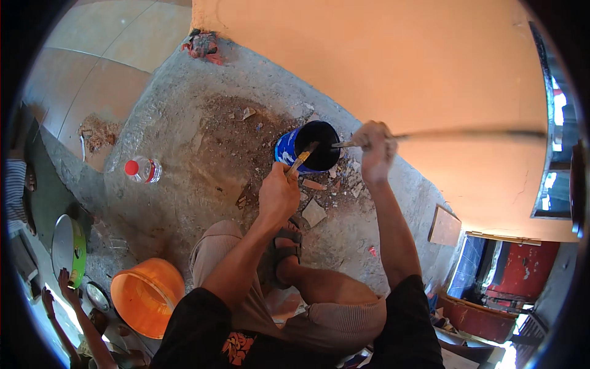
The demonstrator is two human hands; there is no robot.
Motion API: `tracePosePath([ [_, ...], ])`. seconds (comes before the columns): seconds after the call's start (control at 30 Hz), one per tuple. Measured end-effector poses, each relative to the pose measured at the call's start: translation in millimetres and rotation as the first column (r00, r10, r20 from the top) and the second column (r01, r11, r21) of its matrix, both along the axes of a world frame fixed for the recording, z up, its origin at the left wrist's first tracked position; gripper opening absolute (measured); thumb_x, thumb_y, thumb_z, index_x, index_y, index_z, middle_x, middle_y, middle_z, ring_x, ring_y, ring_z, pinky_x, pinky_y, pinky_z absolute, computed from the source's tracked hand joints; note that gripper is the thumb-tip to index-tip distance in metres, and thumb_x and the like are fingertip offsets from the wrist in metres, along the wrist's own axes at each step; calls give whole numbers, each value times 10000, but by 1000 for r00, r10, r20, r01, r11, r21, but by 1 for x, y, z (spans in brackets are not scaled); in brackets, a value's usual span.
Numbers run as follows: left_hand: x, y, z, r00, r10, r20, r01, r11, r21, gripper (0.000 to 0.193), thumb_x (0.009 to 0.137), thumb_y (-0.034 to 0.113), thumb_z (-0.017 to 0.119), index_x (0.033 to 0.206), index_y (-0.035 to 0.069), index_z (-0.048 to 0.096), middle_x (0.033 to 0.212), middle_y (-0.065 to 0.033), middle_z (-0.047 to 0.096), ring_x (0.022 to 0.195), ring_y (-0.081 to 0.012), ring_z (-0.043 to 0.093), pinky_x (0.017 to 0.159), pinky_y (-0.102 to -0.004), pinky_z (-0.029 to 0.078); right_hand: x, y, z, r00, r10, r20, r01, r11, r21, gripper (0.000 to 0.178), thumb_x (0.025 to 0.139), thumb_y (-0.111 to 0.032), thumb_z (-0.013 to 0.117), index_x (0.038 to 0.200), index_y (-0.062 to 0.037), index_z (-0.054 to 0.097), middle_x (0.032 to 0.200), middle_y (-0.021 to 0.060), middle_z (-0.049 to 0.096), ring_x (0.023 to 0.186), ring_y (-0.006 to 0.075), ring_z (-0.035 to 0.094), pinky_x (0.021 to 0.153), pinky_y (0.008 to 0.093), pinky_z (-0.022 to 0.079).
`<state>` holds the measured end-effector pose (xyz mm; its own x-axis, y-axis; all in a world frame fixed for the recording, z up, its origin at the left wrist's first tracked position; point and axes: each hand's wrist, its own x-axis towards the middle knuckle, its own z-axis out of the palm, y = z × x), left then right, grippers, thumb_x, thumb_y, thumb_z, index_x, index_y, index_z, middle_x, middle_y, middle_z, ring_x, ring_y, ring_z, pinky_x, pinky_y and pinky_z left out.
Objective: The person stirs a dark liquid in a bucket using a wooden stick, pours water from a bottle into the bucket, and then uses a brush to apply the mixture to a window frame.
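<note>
A blue paint can (286,149) with a dark inside stands on the rough concrete, close to the orange wall. My left hand (279,194) is closed around the handle of a paintbrush (300,162), whose dark bristles reach over the can's near rim. Right of the can, my right hand (375,147) grips a long thin stick (424,134). One end of the stick points at the can's mouth; the other stretches far to the right along the wall and is smeared by motion. Whether either tool touches paint cannot be told.
Loose dirt and broken tile pieces (314,213) lie around the can. To the left stand a red-capped plastic bottle (145,170), an orange bucket (146,298) and a green-sided round container (78,252). Another person's hands (67,288) show at the lower left.
</note>
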<state>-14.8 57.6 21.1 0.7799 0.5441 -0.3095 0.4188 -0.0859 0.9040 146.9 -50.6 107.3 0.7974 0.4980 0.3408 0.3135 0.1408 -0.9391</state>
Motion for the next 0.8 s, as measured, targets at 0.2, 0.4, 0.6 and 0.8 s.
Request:
tracePosePath([
  [0.2, -1, 6, -3, 999, 14, -39, -14, 1000, -7, 255, 968, 239, 571, 1069, 6, 548, 914, -261, 673, 886, -457, 651, 765, -548, 491, 2, 11, -8, 994, 111, -22, -112, 993, -48, 277, 1029, -87, 417, 756, -79, 369, 692, -13, 359, 621, 84, 337, 572, 262, 330],
  [0.4, -3, 13, -3, 999, 8, -46, -7, 1000, 20, 254, 965, 234, 570, 1080, 9, 543, 932, -256, 679, 900, -456, 653, 782, -549, 494, -1, 7, -4, 997, 2, -82, 1, 999, 40, 289, 1044, -123, 447, 764, -91, 383, 665, -32, 340, 612, 79, 321, 571, 265, 314],
  [0.6, -5, 17, -4, 998, -11, -55, 11, 1000, 1, 243, 964, 229, 566, 1069, 11, 542, 945, -249, 681, 901, -456, 653, 783, -549, 498, -1, -3, 0, 995, -58, -76, 59, 998, 11, 268, 1041, -148, 457, 787, -93, 395, 685, -17, 347, 625, 103, 336, 602, 289, 344],
  [0.8, -6, 18, -4, 997, -16, -73, 15, 1000, -14, 242, 958, 227, 575, 1067, 13, 546, 940, -256, 681, 909, -453, 654, 784, -549, 497, 1, -14, 1, 967, -213, -141, 215, 977, -1, 186, 1036, -190, 459, 882, -86, 446, 797, 33, 432, 754, 160, 457, 746, 344, 441],
])
